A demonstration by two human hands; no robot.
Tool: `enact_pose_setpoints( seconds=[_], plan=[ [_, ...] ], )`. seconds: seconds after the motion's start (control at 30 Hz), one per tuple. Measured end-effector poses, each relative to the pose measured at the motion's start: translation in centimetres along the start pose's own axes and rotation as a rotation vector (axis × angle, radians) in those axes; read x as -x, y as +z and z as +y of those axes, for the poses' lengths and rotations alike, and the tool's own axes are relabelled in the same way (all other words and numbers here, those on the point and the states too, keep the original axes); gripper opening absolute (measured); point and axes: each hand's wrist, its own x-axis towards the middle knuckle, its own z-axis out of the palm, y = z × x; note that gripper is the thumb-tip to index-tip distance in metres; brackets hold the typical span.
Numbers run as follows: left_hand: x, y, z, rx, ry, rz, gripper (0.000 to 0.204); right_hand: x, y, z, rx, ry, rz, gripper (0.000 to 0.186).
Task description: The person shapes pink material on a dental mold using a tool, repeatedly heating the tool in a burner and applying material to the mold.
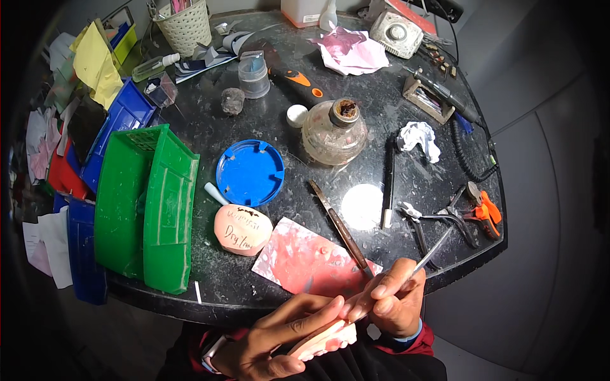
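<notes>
Close to the table's front edge, my left hand (273,330) is closed around a pale dental cast (327,343) with pink wax and teeth along its side. My right hand (400,301) grips a thin metal carving tool (437,249), its shaft slanting up to the right; its fingertips also touch the cast. Just beyond the hands lies a red-and-white stained sheet (302,260), with a wooden-handled wax knife (345,235) whose handle end rests over it. To the left of the sheet sits a rounded pink plaster block (236,240) with handwriting on it.
Green bins (171,216) stand at left, beside a round blue lid (250,181). A glass spirit burner (333,136) is mid-table. Pliers (419,232) and orange-handled cutters (486,216) lie at right, below a handpiece (445,92) on its stand. Crumpled paper (352,51) lies at the back.
</notes>
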Motion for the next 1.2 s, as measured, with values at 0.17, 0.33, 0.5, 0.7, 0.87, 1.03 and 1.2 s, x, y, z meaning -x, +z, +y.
enact_pose_setpoints(
  seconds=[0.17,0.33,0.5,0.7,0.87,1.03,1.2],
  plan=[
    [-0.1,-0.6,-1.1,0.143,0.051,-0.082,0.067,-0.3,0.0,-0.3,0.035,0.032,0.011,0.008],
    [-0.2,-0.4,-0.7,0.064,0.043,-0.048,0.072,-0.4,-0.1,-0.6,0.058,0.074,0.005,0.008],
    [-0.2,-0.2,-0.5,0.064,0.01,-0.008,0.075,-0.5,-0.2,-0.7,0.08,0.106,-0.004,0.008],
    [-0.3,-0.5,-0.8,0.094,-0.012,-0.046,0.075,-0.8,-0.4,-0.8,0.035,0.169,-0.009,0.008],
    [-0.2,-0.2,0.0,0.159,-0.068,-0.025,0.074,-1.0,-0.4,-1.2,0.051,0.218,-0.046,0.01],
    [-0.4,-0.2,-0.1,0.202,-0.079,-0.028,0.074,-1.0,-0.9,-1.3,0.1,0.216,-0.113,0.01],
    [-0.4,-0.8,-1.3,0.18,0.041,-0.082,0.066,-0.9,-0.3,-0.6,0.013,0.042,-0.036,0.011]
  ],
)
